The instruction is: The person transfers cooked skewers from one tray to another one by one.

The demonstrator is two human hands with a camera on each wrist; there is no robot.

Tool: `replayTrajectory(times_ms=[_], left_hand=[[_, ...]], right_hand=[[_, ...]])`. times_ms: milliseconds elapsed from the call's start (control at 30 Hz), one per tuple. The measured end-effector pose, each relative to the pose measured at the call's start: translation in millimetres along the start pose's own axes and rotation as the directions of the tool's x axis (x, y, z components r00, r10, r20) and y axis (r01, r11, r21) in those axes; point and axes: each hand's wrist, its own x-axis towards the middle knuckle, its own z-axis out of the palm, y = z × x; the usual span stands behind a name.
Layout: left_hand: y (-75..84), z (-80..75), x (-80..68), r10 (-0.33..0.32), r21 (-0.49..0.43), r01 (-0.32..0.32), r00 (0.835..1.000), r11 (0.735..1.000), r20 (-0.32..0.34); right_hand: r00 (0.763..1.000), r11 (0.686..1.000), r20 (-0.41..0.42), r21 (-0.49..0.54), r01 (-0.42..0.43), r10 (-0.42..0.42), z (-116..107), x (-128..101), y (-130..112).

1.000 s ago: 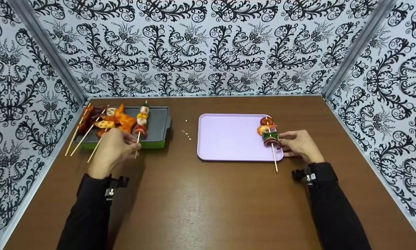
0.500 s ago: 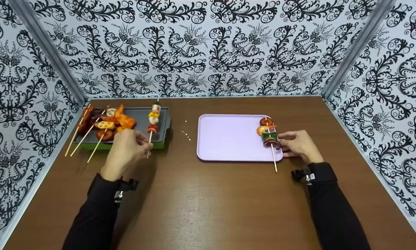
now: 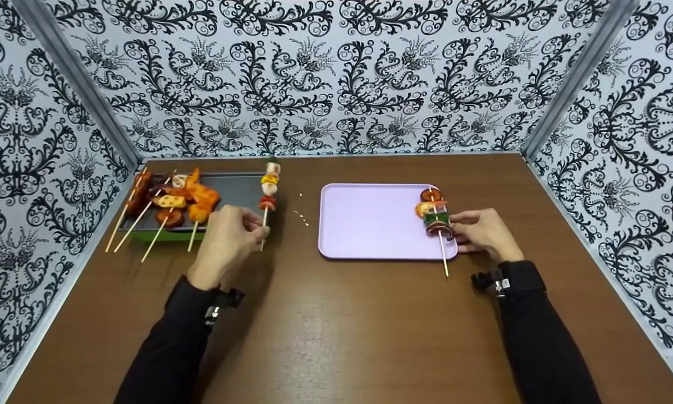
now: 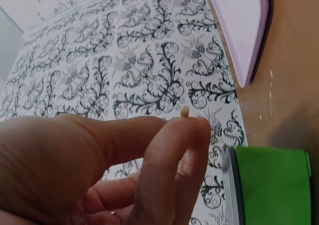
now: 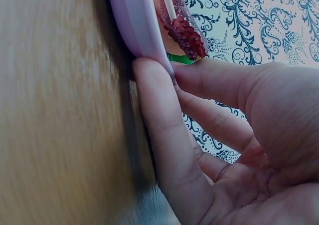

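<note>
My left hand (image 3: 229,241) pinches the lower stick of a food skewer (image 3: 268,186) with white, yellow and red pieces, raised over the right end of the grill pan (image 3: 241,193). In the left wrist view the tip of the skewer's stick (image 4: 185,111) pokes out between thumb and finger. At the right, my right hand (image 3: 485,233) pinches the rim of a lilac tray (image 3: 370,221), as the right wrist view shows on the tray's edge (image 5: 139,25). A second skewer (image 3: 436,216), with green, red and orange pieces, lies on the tray beside that hand.
Several other skewers stay on the grill pan, among them an orange one (image 3: 201,196) and a dark red one (image 3: 138,191), their sticks overhanging its front. Small white marks (image 3: 301,216) show on the brown table (image 3: 314,314). Patterned walls (image 3: 336,84) enclose the back and sides.
My left hand has carried its skewer to the right across the grill pan, uncovering the sticks of the skewers behind it. The right hand and tray have hardly moved.
</note>
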Motion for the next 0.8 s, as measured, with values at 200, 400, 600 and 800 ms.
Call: replayTrajectory(times_ms=[200, 400, 600, 800], left_hand=[[13.0, 14.9, 4.6, -0.018, -0.046, 0.018, 1.0, 0.999, -0.004], [24.6, 35.0, 10.7, -0.027, -0.11, 0.029, 0.999, 0.994, 0.023], [36.3, 53.7, 18.7, -0.003, -0.121, 0.007, 0.999, 0.993, 0.037], [50.4, 72.6, 27.1, 0.069, -0.099, -0.066, 0.997, 0.993, 0.019]], right_hand=[[1.0, 1.0, 0.003, 0.0, 0.009, -0.009, 0.7, -0.6, -1.0], [1.0, 1.0, 0.003, -0.001, 0.006, -0.006, 1.7, -0.4, 0.8], [1.0, 1.0, -0.005, 0.002, 0.007, -0.007, 1.0, 0.3, 2.6], [1.0, 1.0, -0.012, 0.01, 0.004, -0.004, 0.4, 1.5, 2.8]])
